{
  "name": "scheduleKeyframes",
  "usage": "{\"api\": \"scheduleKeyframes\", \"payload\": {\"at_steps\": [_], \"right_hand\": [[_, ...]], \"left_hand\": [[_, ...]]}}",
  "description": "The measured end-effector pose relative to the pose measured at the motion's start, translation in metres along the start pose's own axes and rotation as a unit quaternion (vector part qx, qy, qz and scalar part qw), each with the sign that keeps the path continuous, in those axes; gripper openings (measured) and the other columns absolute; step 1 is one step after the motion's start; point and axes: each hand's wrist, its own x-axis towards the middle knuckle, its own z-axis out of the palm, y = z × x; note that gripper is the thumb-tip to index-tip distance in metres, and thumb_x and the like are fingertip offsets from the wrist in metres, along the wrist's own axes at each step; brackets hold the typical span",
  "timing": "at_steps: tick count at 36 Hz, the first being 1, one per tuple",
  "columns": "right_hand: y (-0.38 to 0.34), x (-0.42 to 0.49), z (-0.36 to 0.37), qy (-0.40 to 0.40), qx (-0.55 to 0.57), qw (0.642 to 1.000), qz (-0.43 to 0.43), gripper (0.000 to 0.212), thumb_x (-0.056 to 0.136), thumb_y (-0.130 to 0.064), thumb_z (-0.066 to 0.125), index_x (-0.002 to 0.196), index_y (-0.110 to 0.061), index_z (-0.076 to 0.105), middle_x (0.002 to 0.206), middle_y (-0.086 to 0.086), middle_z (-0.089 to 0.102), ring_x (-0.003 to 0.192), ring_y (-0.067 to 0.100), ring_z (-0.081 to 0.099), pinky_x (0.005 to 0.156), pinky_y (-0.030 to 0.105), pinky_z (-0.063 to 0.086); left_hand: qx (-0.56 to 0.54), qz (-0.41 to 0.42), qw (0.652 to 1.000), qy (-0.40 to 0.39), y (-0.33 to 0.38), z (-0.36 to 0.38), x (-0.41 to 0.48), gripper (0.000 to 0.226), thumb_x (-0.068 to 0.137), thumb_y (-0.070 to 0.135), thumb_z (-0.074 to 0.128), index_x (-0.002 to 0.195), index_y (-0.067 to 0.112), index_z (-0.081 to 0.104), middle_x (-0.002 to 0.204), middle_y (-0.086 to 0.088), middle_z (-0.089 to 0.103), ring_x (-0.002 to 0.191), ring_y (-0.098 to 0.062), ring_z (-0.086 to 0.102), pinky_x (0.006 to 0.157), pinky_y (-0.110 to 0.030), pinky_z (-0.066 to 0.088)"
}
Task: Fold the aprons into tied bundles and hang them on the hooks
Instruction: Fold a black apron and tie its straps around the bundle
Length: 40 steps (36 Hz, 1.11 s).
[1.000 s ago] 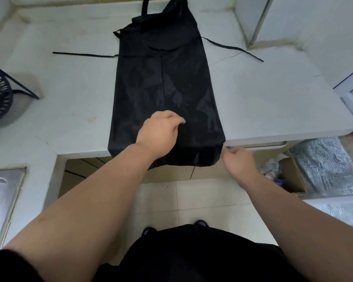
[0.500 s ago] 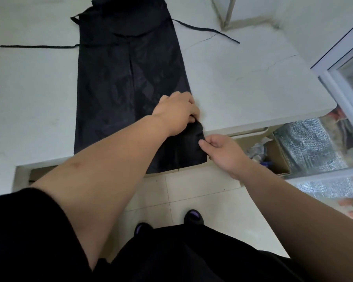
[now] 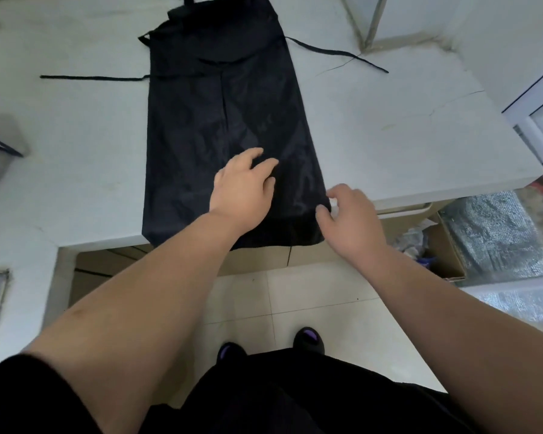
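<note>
- The apron [image 3: 226, 126] lies flat on the counter [image 3: 405, 136]. Its long axis runs straight away from you, and its hem overhangs the near edge.
- Your left hand [image 3: 243, 189] rests on the cloth near the hem, fingers loose, gripping nothing.
- Your right hand [image 3: 351, 217] sits at the hem's right corner. Whether it pinches the cloth cannot be told.
- Expect to fold away from you.
</note>
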Motion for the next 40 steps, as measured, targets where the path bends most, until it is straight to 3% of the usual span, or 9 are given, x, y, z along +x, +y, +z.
{"api": "scheduleKeyframes", "payload": {"at_steps": [2,4,11,17,21,25,30,35,40], "right_hand": [[-0.013,0.005,0.004,-0.001,-0.051,0.997,-0.049,0.043,0.094,-0.036,0.05,0.132,-0.016,0.049,0.12,0.012,0.052,0.11,0.029,0.049,0.092,0.036,0.04],[-0.018,0.01,0.006,-0.023,-0.072,0.997,-0.032,0.044,0.095,-0.041,0.05,0.133,-0.018,0.049,0.122,0.012,0.049,0.113,0.03,0.048,0.096,0.037,0.04],[-0.019,0.017,0.004,-0.02,0.001,0.999,0.031,0.033,0.098,-0.019,0.049,0.128,-0.01,0.056,0.126,0.015,0.046,0.114,0.033,0.047,0.095,0.031,0.037],[-0.024,0.013,0.002,-0.016,0.027,0.996,0.083,0.039,0.097,-0.014,0.05,0.135,-0.011,0.048,0.129,0.016,0.045,0.118,0.034,0.047,0.097,0.034,0.039],[-0.023,0.01,0.003,0.004,0.082,0.99,0.116,0.043,0.096,-0.017,0.054,0.136,-0.008,0.043,0.129,0.017,0.045,0.114,0.034,0.051,0.09,0.034,0.04],[-0.017,0.002,0.003,0.051,0.143,0.976,0.154,0.059,0.089,-0.033,0.064,0.133,-0.003,0.039,0.113,0.012,0.052,0.094,0.024,0.05,0.079,0.029,0.036],[-0.007,-0.012,0.016,-0.002,0.157,0.974,0.163,0.06,0.083,-0.04,0.07,0.121,-0.008,0.036,0.099,0.001,0.051,0.089,0.023,0.05,0.078,0.031,0.038],[-0.001,-0.013,0.016,-0.01,0.156,0.978,0.141,0.054,0.087,-0.026,0.068,0.125,-0.004,0.038,0.095,0.0,0.057,0.091,0.019,0.053,0.08,0.026,0.035],[0.0,-0.009,0.013,0.009,0.147,0.98,0.136,0.055,0.089,-0.031,0.065,0.127,-0.004,0.036,0.102,0.004,0.051,0.094,0.022,0.05,0.079,0.027,0.034]], "left_hand": [[0.017,-0.05,0.999,-0.005,-0.016,-0.003,-0.015,0.04,0.1,0.027,0.045,0.14,0.022,0.048,0.152,-0.005,0.034,0.14,-0.024,0.027,0.115,-0.046,0.025],[0.027,-0.094,0.995,-0.005,-0.027,-0.004,-0.028,0.04,0.1,0.03,0.045,0.139,0.024,0.049,0.151,-0.004,0.034,0.14,-0.024,0.026,0.114,-0.046,0.023],[0.036,-0.233,0.972,-0.001,-0.065,-0.012,-0.064,0.04,0.101,0.033,0.038,0.141,0.029,0.046,0.151,-0.006,0.035,0.14,-0.027,0.027,0.115,-0.045,0.023],[-0.055,-0.371,0.925,0.056,-0.07,-0.027,-0.086,0.043,0.098,0.028,0.05,0.138,0.015,0.046,0.142,-0.013,0.037,0.13,-0.032,0.033,0.105,-0.042,0.034],[-0.131,-0.428,0.888,0.101,-0.077,-0.031,-0.091,0.042,0.097,0.028,0.051,0.134,0.008,0.046,0.134,-0.014,0.042,0.115,-0.034,0.05,0.091,-0.038,0.041],[-0.211,-0.452,0.851,0.164,-0.075,-0.025,-0.092,0.05,0.091,0.037,0.062,0.125,0.006,0.044,0.124,-0.012,0.051,0.103,-0.03,0.055,0.08,-0.033,0.041],[-0.307,-0.464,0.817,0.153,-0.068,-0.004,-0.102,0.041,0.086,0.039,0.067,0.104,0.012,0.043,0.098,0.0,0.056,0.088,-0.021,0.055,0.073,-0.031,0.041],[-0.323,-0.442,0.823,0.151,-0.071,0.003,-0.101,0.03,0.091,0.036,0.061,0.102,0.011,0.048,0.092,0.002,0.057,0.087,-0.021,0.054,0.076,-0.032,0.042],[-0.331,-0.398,0.841,0.155,-0.078,-0.002,-0.109,0.025,0.097,0.035,0.05,0.093,0.011,0.052,0.078,0.006,0.054,0.071,-0.012,0.051,0.06,-0.024,0.039]]}}
